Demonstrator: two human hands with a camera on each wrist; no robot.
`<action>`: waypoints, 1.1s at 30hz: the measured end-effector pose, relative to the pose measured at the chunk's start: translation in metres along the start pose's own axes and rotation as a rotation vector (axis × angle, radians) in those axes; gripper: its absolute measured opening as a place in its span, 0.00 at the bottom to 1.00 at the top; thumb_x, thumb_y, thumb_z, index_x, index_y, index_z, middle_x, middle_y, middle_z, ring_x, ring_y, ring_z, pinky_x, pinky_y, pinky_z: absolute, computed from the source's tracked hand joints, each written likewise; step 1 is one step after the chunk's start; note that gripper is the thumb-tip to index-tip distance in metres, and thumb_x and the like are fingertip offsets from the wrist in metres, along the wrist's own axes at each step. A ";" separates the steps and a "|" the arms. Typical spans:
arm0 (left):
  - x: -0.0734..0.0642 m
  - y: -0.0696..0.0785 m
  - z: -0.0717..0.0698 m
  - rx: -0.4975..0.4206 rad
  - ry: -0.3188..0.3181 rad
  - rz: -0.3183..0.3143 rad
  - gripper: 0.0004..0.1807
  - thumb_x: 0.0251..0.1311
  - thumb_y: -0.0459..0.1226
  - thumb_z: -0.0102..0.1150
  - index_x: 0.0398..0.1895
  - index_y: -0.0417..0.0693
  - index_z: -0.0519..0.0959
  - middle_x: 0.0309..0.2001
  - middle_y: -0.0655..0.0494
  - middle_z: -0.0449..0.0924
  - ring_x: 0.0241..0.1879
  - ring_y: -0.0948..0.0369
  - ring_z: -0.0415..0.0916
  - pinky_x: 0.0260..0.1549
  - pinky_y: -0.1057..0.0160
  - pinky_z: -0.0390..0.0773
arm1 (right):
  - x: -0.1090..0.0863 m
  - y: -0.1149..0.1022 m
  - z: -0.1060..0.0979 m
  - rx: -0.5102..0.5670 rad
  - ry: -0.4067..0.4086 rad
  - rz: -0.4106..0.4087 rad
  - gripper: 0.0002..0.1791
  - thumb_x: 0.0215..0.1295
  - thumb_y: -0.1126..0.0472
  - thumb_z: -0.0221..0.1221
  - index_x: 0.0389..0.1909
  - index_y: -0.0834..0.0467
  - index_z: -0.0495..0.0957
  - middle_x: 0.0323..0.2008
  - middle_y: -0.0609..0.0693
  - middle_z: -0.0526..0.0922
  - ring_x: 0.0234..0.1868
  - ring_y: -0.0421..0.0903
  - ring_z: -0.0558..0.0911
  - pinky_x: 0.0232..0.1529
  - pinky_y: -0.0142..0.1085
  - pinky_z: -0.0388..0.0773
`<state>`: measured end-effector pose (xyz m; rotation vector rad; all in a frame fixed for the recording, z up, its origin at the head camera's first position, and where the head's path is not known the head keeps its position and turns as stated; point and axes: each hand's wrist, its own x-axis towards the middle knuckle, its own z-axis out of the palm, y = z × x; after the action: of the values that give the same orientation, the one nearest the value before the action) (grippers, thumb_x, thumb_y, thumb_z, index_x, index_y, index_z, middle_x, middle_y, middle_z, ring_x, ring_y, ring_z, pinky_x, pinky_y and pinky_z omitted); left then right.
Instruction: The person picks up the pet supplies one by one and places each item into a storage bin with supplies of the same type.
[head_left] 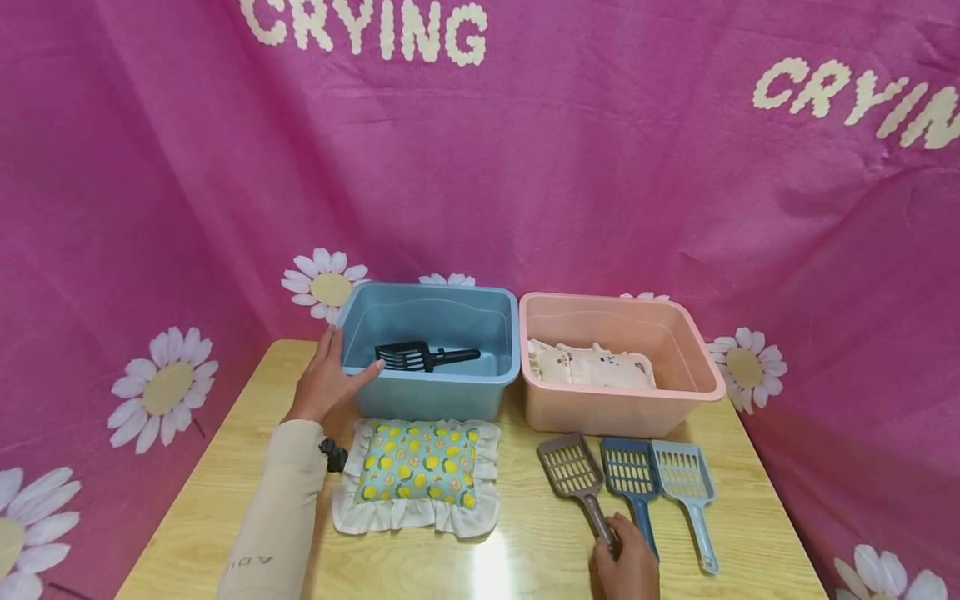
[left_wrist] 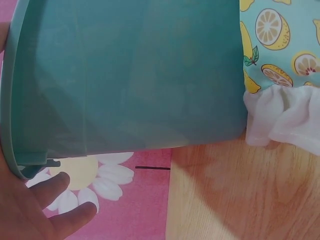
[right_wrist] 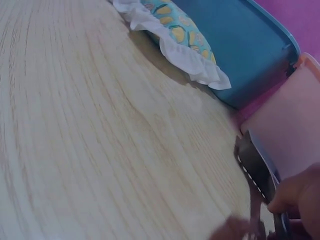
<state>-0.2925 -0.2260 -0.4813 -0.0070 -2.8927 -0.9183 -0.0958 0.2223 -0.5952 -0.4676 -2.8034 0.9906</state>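
My left hand [head_left: 324, 383] rests at the front left corner of a blue plastic bin [head_left: 431, 396], its thumb on the front rim and its fingers spread along the left side. A black litter scoop [head_left: 442, 358] lies inside that bin. In the right wrist view, my right hand [right_wrist: 302, 200] holds the handle of a brown litter scoop [head_left: 573, 467] between thumb and fingers. Beside this scoop lie a dark blue litter scoop [head_left: 632, 471] and a light blue litter scoop [head_left: 686, 475].
A pink bin [head_left: 600, 408] stands right of the blue one, with a cream cloth item [head_left: 592, 367] inside. A lemon-print pillow with white ruffles [head_left: 416, 467] lies before the blue bin on the wooden table [head_left: 420, 567]. Pink curtain [head_left: 562, 167] hangs behind and at both sides.
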 end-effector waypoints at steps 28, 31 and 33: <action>0.002 -0.001 -0.001 0.008 -0.008 -0.006 0.62 0.49 0.73 0.52 0.78 0.50 0.38 0.77 0.46 0.36 0.72 0.40 0.46 0.59 0.30 0.59 | 0.007 0.006 0.000 0.026 0.091 -0.097 0.20 0.56 0.69 0.61 0.52 0.66 0.79 0.42 0.64 0.83 0.43 0.61 0.82 0.44 0.55 0.76; 0.003 -0.001 -0.001 0.005 -0.005 -0.002 0.62 0.49 0.73 0.52 0.78 0.50 0.39 0.77 0.46 0.36 0.72 0.40 0.47 0.59 0.31 0.60 | 0.008 0.004 0.000 0.028 0.091 -0.089 0.20 0.58 0.66 0.63 0.52 0.66 0.79 0.42 0.64 0.83 0.44 0.63 0.81 0.44 0.57 0.75; 0.003 -0.001 -0.001 0.004 -0.004 -0.001 0.62 0.49 0.73 0.52 0.78 0.50 0.39 0.77 0.47 0.36 0.72 0.40 0.47 0.58 0.31 0.61 | 0.009 0.003 0.001 0.030 0.096 -0.089 0.19 0.59 0.65 0.63 0.53 0.65 0.79 0.43 0.65 0.83 0.45 0.64 0.81 0.45 0.58 0.74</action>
<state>-0.2952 -0.2276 -0.4806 -0.0068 -2.8986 -0.9133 -0.1035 0.2269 -0.5976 -0.3723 -2.6956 0.9641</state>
